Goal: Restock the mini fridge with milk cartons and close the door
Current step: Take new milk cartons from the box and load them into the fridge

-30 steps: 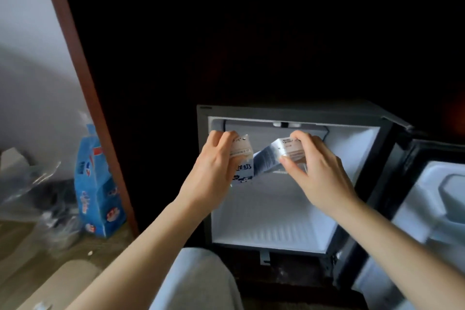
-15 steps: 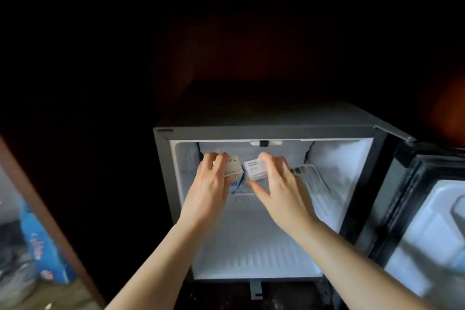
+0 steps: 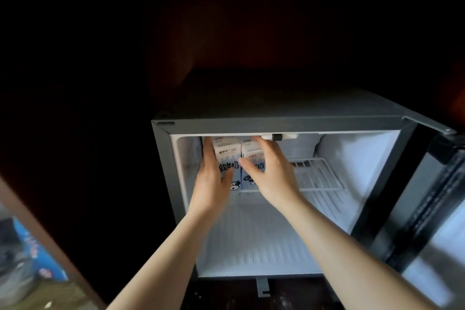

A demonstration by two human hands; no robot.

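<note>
The mini fridge [image 3: 284, 124] stands open, its door [image 3: 432, 214] swung out to the right. Two white and blue milk cartons stand upright side by side at the left end of the wire shelf [image 3: 317, 176]. My left hand [image 3: 212, 184] grips the left carton [image 3: 227, 156], fingers along its left side and thumb across its front. My right hand [image 3: 273, 171] grips the right carton [image 3: 253, 152], fingers over its top and right side, thumb on its front. Both cartons touch each other.
The fridge's white lower floor [image 3: 256, 241] lies bare below the shelf. A brown cabinet edge [image 3: 47, 241] runs diagonally at lower left, with a blue milk pack [image 3: 37, 257] and clear plastic on the floor behind it. Everything above the fridge is dark.
Both hands have pushed the two cartons deeper into the fridge and stood them upright on the left of the wire shelf. The view has moved closer to the fridge.
</note>
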